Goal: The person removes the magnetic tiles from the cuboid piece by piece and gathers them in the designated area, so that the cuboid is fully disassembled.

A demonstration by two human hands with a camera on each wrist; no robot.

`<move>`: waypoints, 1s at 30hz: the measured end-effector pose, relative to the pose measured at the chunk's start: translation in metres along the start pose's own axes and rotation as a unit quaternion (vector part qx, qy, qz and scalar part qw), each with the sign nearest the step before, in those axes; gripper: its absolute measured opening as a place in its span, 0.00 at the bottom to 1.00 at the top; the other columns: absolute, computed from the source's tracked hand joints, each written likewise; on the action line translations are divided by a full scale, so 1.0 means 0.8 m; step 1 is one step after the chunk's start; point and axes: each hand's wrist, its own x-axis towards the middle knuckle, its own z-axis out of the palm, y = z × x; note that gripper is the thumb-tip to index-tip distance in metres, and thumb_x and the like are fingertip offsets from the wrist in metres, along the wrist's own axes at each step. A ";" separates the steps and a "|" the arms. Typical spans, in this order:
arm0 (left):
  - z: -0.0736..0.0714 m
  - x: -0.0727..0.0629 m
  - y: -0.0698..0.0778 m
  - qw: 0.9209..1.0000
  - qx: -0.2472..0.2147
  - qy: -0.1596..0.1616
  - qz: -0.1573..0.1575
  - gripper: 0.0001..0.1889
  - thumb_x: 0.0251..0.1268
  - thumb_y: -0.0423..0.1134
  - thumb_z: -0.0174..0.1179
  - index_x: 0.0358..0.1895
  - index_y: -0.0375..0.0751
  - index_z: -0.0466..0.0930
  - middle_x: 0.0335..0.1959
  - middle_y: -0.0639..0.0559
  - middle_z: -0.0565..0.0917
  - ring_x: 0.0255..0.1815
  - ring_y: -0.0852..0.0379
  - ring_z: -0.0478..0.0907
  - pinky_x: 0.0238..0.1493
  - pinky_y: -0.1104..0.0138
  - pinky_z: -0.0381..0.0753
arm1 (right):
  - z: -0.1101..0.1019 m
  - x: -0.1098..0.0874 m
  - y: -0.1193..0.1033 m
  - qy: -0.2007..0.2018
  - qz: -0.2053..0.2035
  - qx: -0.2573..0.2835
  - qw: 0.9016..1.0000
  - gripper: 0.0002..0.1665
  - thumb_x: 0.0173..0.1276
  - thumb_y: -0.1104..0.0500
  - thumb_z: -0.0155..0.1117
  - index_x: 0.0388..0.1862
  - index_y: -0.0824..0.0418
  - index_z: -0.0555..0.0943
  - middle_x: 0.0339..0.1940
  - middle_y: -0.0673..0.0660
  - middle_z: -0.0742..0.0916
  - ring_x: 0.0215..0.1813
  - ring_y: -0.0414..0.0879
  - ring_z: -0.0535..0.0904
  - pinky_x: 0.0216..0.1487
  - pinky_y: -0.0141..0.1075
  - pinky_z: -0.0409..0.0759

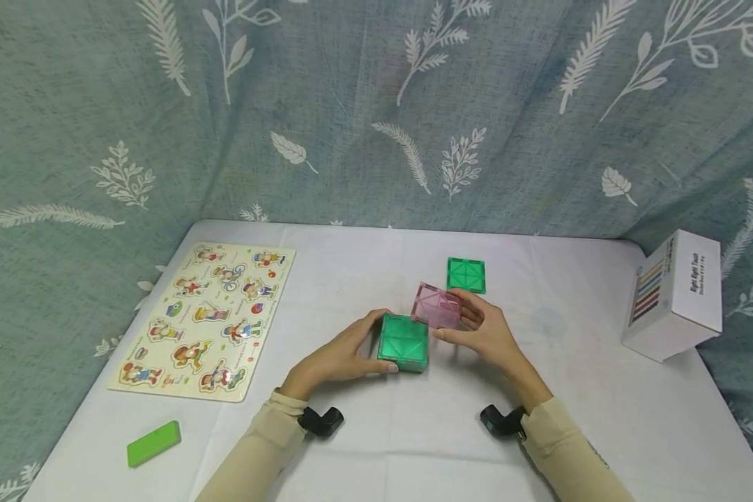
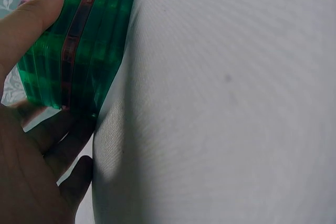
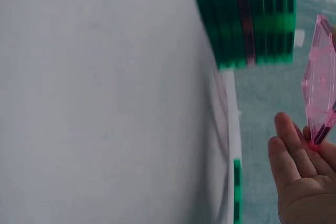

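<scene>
A stack of green see-through magnetic tiles [image 1: 404, 340] stands on the table, gripped by my left hand [image 1: 341, 354] with the thumb on the near side and the fingers around the far left. One dark reddish layer runs through the middle of the stack [image 2: 113, 24] in the left wrist view. My right hand [image 1: 491, 336] pinches a pink magnetic tile [image 1: 433, 305] by its right side, close to the stack's upper right corner. The pink tile [image 3: 319, 85] stands tilted off the table in the right wrist view. A single green tile [image 1: 466, 275] lies flat behind the right hand.
On the left lies a wooden picture puzzle board [image 1: 210, 317], with a bright green block [image 1: 153, 444] in front of it. A white box [image 1: 674, 296] stands at the right edge of the white-covered table [image 1: 351, 268]. Patterned blue-green cloth [image 1: 339, 104] hangs behind.
</scene>
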 end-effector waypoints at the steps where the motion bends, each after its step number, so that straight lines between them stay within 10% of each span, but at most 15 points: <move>1: 0.000 0.000 0.000 1.000 0.001 0.001 -0.002 0.50 0.56 0.60 0.72 0.79 0.55 0.53 0.79 0.49 0.62 0.82 0.47 0.56 0.80 0.46 0.60 | -0.005 0.000 0.001 0.003 0.004 -0.004 1.000 0.46 0.57 0.57 0.80 0.73 0.54 0.70 0.74 0.60 0.75 0.75 0.57 0.71 0.75 0.53 0.71; 12: 0.001 -0.001 0.000 1.000 -0.003 0.000 -0.013 0.51 0.54 0.62 0.72 0.78 0.59 0.53 0.80 0.50 0.61 0.83 0.48 0.54 0.80 0.46 0.60 | -0.070 -0.004 0.014 0.046 0.040 -0.035 0.998 0.50 0.59 0.53 0.79 0.77 0.54 0.66 0.72 0.60 0.76 0.69 0.56 0.76 0.56 0.20 0.79; 21: 0.002 0.000 -0.001 1.000 -0.004 -0.003 -0.016 0.51 0.54 0.61 0.72 0.79 0.58 0.53 0.80 0.50 0.60 0.83 0.47 0.54 0.80 0.45 0.60 | -0.121 -0.005 0.017 0.082 0.040 -0.101 0.991 0.55 0.59 0.49 0.79 0.80 0.55 0.61 0.74 0.64 0.73 0.70 0.59 0.74 0.52 0.12 0.75; 30: 0.000 -0.001 0.001 1.000 -0.005 -0.001 -0.017 0.50 0.54 0.61 0.73 0.78 0.58 0.54 0.80 0.50 0.61 0.83 0.48 0.55 0.80 0.45 0.61 | -0.160 0.003 0.026 0.048 0.068 -0.199 0.976 0.56 0.59 0.43 0.77 0.80 0.57 0.61 0.74 0.68 0.72 0.69 0.64 0.74 0.64 0.50 0.79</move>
